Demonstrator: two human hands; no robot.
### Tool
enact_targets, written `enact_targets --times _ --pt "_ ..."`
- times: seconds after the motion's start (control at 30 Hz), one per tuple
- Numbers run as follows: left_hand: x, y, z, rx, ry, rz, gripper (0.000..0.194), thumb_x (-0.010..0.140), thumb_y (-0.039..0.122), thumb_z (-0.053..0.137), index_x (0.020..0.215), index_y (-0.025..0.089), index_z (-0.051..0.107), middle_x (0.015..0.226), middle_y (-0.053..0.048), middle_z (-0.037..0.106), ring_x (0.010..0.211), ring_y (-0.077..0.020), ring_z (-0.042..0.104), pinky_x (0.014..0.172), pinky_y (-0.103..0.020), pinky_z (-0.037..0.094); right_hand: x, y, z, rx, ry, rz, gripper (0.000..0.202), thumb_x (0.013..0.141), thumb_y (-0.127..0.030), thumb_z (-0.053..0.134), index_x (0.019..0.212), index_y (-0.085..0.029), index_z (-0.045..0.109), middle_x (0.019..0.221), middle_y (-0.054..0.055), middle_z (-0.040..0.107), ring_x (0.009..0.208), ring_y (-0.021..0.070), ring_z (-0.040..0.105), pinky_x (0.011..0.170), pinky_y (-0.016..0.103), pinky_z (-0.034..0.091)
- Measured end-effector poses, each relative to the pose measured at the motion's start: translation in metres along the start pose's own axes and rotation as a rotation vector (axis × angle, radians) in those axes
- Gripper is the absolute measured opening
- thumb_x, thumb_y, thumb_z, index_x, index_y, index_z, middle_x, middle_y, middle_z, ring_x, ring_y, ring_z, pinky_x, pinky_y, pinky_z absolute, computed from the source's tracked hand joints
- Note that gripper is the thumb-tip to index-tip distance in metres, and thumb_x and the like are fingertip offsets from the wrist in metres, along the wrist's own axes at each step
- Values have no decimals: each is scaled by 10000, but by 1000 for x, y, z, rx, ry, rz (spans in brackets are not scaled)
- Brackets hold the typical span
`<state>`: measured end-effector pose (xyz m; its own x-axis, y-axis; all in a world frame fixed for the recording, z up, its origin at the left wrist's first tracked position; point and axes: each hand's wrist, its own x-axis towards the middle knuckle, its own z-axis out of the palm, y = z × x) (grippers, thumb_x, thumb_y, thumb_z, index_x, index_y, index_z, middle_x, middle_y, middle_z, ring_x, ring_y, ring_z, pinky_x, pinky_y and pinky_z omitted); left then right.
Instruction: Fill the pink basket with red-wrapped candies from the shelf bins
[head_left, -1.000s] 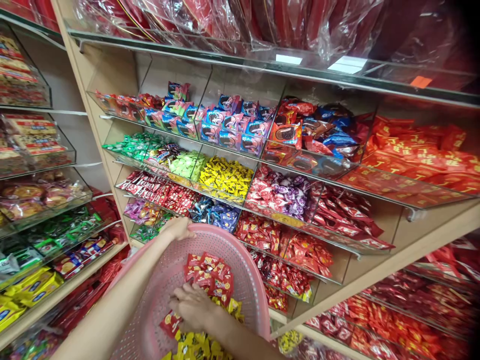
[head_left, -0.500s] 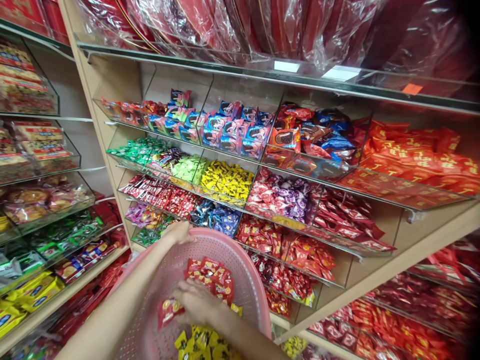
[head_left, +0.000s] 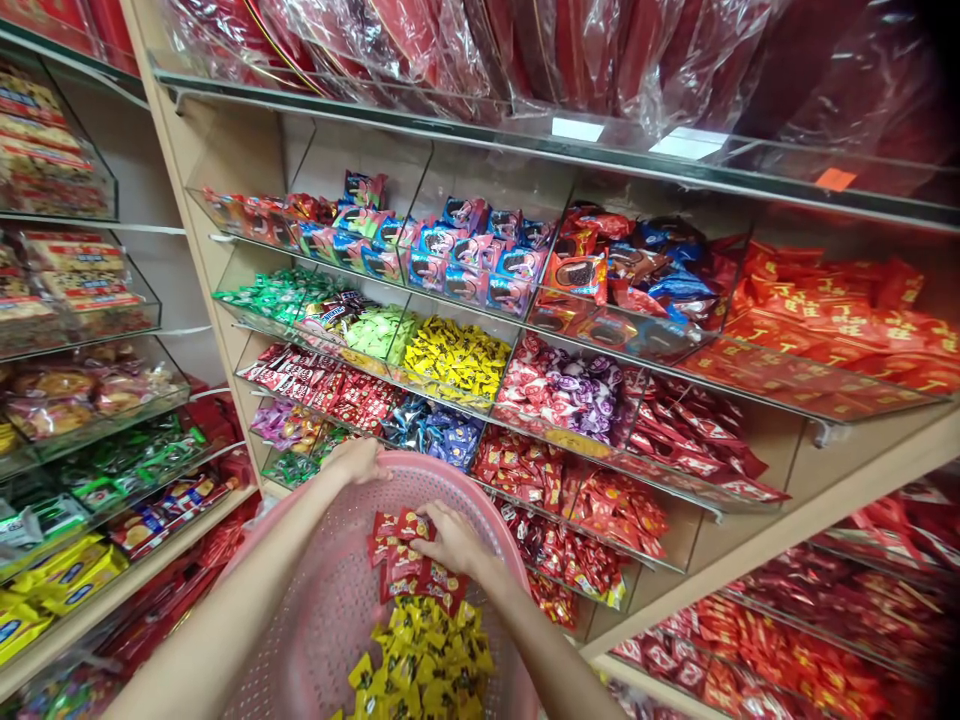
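Note:
A pink perforated plastic basket [head_left: 292, 590] tilts toward me below the shelves. My left hand [head_left: 356, 462] is closed over its far rim. Inside the basket, my right hand [head_left: 450, 538] has its fingers and thumb curled round a red candy packet [head_left: 414, 524], at the edge of a small pile. More red packets [head_left: 424, 580] lie just under that hand. Nearer to me is a heap of yellow wrapped candies [head_left: 424, 660]. Part of the right palm is hidden from view.
Glass shelves hold yellow candies [head_left: 457, 355], pink and blue snack packs [head_left: 465, 250], red and purple sweets [head_left: 562, 390] and orange-red packets [head_left: 840, 310]. A wooden post [head_left: 187, 240] stands at left, with another snack rack beyond it. Slanting wood edging [head_left: 750, 555] borders the lower right.
My right hand has moved up and right, from the basket's middle to the far side of the red packets. More yellow candies show now. My left hand has stayed on the rim.

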<state>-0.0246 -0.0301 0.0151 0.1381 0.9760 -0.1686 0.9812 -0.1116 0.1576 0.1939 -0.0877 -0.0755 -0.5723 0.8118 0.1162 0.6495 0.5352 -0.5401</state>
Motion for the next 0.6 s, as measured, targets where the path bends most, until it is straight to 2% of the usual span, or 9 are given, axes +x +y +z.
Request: enact_targets --times 0.2,0.33,0.43,0.5,0.6 --pt "1 3 -1 -17 -20 -10 408 617 571 564 848 243 641 890 -71 660 846 -243 610 665 -276 439 2 5 -4 27 26 4 265 764 -252 569 1018 -234 495 972 4 548 855 145 532 745 255 392" --pt "0 4 -2 -10 -6 -5 395 617 567 565 826 240 640 899 -65 659 854 -241 606 661 -265 433 4 2 -6 -42 8 -12 264 740 -330 609 961 -225 509 981 6 532 874 158 517 762 271 379" --pt "-2 5 -3 2 -5 -7 381 624 557 565 836 250 641 924 -62 662 871 -248 603 658 -269 432 5 2 -7 -60 17 -23 245 780 -405 557 926 -214 511 946 9 548 846 156 514 738 272 372" --pt "-3 5 -4 5 -11 -14 382 624 557 565 839 251 643 934 -65 663 872 -253 604 655 -274 434 6 3 -8 -74 17 -29 214 795 -396 544 890 -207 517 905 9 561 830 153 511 728 268 364" --pt "-4 6 -5 4 -16 -24 397 621 564 566 850 250 645 939 -67 662 863 -251 606 659 -276 438 7 4 -9 -91 1 -11 235 744 -376 617 873 -202 525 878 10 566 833 155 505 730 264 354"
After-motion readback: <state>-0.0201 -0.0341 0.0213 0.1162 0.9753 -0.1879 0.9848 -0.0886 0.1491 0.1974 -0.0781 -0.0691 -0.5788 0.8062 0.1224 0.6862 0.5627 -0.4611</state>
